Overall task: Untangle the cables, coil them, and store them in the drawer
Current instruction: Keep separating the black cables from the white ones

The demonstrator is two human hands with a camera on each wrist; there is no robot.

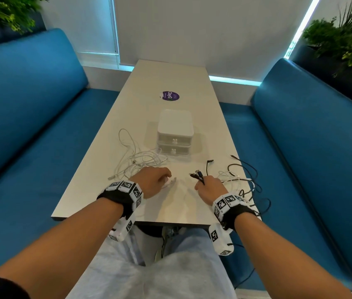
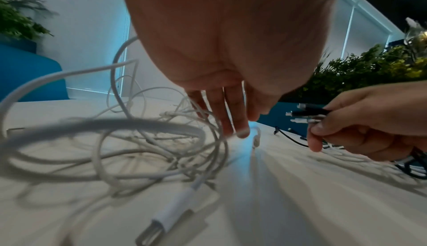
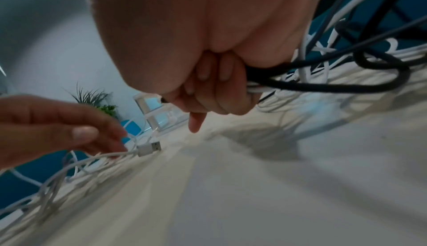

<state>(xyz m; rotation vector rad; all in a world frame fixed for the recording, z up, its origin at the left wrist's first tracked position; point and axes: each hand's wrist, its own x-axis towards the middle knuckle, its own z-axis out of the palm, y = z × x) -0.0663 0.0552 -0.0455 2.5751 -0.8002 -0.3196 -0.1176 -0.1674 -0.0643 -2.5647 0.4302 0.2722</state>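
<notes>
A tangle of white cables lies on the table left of centre. My left hand reaches down at its near edge, fingers nearly straight. Its fingertips touch a white cable just behind its USB plug. My right hand grips a bundle of cable ends, with dark and silver plugs sticking out of the fist. Black cables mixed with white ones trail from that hand to the right. The white two-drawer unit stands beyond both hands with both drawers closed.
The white table runs between two blue benches. A purple round sticker lies beyond the drawer unit. Some black cable hangs over the table's right edge. Plants stand behind the benches.
</notes>
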